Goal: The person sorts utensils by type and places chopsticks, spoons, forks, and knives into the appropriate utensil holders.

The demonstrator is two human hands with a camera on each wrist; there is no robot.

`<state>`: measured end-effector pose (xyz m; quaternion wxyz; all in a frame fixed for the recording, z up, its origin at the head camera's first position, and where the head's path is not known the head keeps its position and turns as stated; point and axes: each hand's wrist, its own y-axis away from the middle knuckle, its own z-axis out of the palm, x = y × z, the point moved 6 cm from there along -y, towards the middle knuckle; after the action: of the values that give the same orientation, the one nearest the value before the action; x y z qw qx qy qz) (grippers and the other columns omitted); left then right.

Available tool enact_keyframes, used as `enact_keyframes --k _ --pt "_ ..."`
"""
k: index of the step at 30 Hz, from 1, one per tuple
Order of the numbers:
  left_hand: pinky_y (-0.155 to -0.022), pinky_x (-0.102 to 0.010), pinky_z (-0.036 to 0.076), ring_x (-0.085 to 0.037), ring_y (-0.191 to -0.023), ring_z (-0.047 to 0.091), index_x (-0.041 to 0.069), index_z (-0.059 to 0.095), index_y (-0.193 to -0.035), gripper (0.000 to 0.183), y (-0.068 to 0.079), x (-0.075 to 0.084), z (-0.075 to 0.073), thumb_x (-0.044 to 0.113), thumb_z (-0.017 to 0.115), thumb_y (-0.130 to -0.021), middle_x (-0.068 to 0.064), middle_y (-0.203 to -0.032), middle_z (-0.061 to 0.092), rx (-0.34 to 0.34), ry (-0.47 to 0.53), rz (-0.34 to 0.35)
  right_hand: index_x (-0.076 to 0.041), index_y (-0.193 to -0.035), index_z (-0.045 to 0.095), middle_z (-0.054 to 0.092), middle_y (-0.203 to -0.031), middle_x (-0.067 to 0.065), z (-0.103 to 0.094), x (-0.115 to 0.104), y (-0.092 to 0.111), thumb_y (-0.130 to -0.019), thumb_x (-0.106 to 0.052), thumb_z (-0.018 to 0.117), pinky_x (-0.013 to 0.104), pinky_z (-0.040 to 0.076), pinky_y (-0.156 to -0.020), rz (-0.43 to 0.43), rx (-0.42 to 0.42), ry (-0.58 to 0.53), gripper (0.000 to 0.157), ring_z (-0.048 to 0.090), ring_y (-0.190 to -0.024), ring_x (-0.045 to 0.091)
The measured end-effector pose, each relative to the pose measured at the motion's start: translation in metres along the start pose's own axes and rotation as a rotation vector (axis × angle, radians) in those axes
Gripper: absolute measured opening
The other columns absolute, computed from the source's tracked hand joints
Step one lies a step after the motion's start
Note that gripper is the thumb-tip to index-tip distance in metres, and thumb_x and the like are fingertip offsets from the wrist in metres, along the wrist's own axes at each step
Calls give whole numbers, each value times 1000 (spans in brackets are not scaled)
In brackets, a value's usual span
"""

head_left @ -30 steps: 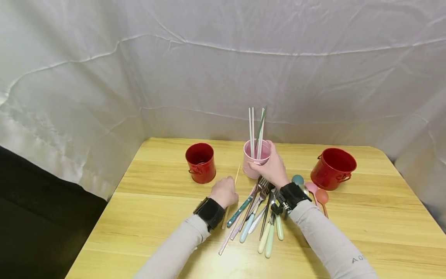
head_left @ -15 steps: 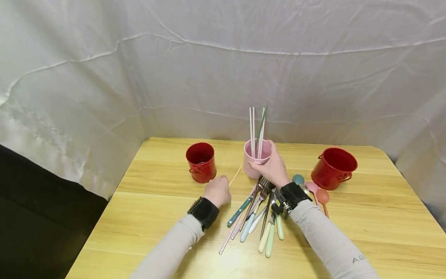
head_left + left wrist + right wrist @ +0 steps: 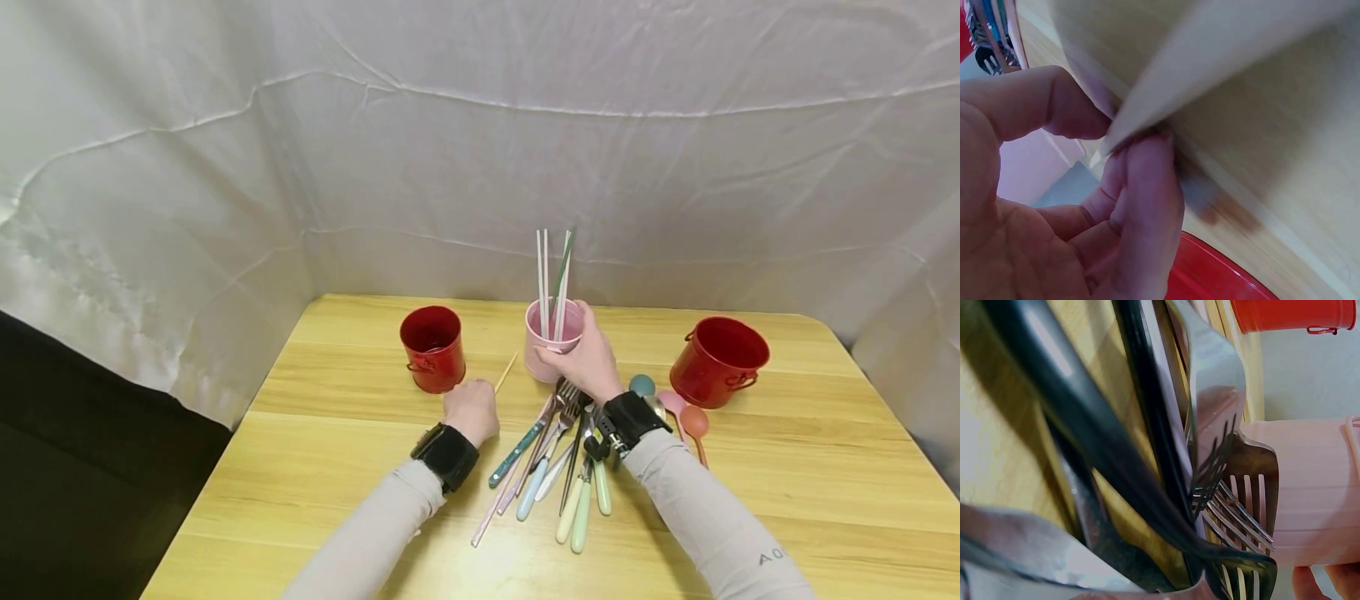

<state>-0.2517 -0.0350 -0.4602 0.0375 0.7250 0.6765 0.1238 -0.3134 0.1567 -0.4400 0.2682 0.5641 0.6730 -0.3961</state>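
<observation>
My left hand (image 3: 471, 411) pinches a pale wooden chopstick (image 3: 1172, 75) between thumb and finger; in the head view its thin far part (image 3: 507, 372) slants out past the knuckles. A small pink bucket (image 3: 536, 364) stands at the back centre, its right side and rim gripped by my right hand (image 3: 588, 360). White chopsticks (image 3: 542, 283) and a green chopstick (image 3: 562, 267) stand up in it. In front of the bucket lies a heap of cutlery: forks (image 3: 1216, 381), a teal-handled piece (image 3: 516, 454), green-handled pieces (image 3: 581, 517) and pink chopsticks (image 3: 489, 518).
One red bucket (image 3: 438, 371) stands just beyond my left hand. Another red bucket (image 3: 697, 379) is at the right, with pink (image 3: 670, 403), orange (image 3: 694, 422) and teal spoons (image 3: 641, 385) lying near it. A pale curtain (image 3: 480, 183) hangs behind the wooden table (image 3: 300, 467).
My left hand has shifted slightly left, and the chopstick's near end no longer shows below it. My right hand and the pink bucket have stayed in place.
</observation>
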Motion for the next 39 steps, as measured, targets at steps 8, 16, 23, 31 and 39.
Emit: enact_keyframes --k 8,16,23,31,39 --pt "-69 -41 56 -29 -87 69 9 70 -91 17 3 -3 0 19 77 -79 -8 -93 72 -3 43 25 -13 -154 28 51 -147 18 1 3 -1 -75 -31 87 53 47 -109 -5 3 3 101 54 -132 35" --pt "-57 -35 44 -25 -68 57 9 58 -73 18 8 -11 -7 16 73 -81 -5 -69 56 5 220 69 -12 -155 26 50 -149 19 0 0 0 -75 -32 87 54 47 -109 -3 2 4 103 55 -131 36" --pt "-53 -30 38 -22 -62 52 11 52 -66 29 13 -20 -19 18 72 -85 -2 -63 48 56 330 88 -13 -157 25 52 -147 20 -1 1 0 -75 -34 87 55 48 -107 17 4 22 105 56 -129 38" --pt "-57 -28 41 -20 -63 55 6 59 -90 11 18 -24 -34 10 69 -86 -3 -68 58 156 458 140 -13 -156 25 51 -148 20 -1 1 0 -75 -33 87 54 48 -108 12 2 20 104 55 -130 37" --pt "-61 -27 51 -15 -66 60 3 62 -102 12 16 -17 -55 7 64 -91 -5 -81 67 288 523 226 -14 -156 25 51 -148 19 -1 0 0 -75 -32 87 54 48 -108 13 1 19 103 55 -130 37"
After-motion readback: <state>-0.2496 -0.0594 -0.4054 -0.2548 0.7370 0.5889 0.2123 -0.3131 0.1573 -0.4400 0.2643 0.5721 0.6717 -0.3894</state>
